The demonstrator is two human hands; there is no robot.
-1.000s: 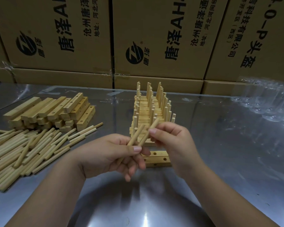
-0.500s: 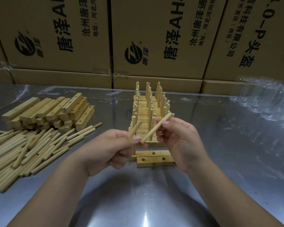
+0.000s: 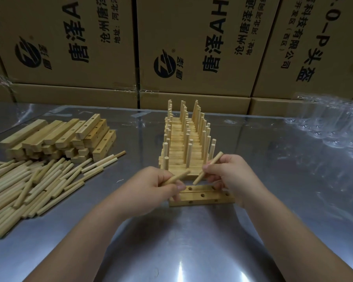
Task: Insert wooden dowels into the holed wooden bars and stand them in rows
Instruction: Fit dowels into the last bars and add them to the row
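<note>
Two holed wooden bars (image 3: 204, 195) lie side by side on the steel table, just in front of me, with their holes empty. My left hand (image 3: 149, 188) pinches a dowel (image 3: 176, 178) over the bars' left end. My right hand (image 3: 230, 176) pinches a second dowel (image 3: 208, 167), tilted, its lower tip a little above the far bar's middle. Behind the bars stands a block of finished bars with upright dowels (image 3: 186, 143) in rows.
Loose dowels (image 3: 35, 184) lie in a heap at the left, with a stack of holed bars (image 3: 61, 137) behind them. Cardboard boxes (image 3: 192, 47) wall off the table's far edge. Clear plastic packaging (image 3: 332, 123) sits at the right.
Both hands have moved down toward the two bars. The two dowels, held together a second ago, are now apart, one in each hand.
</note>
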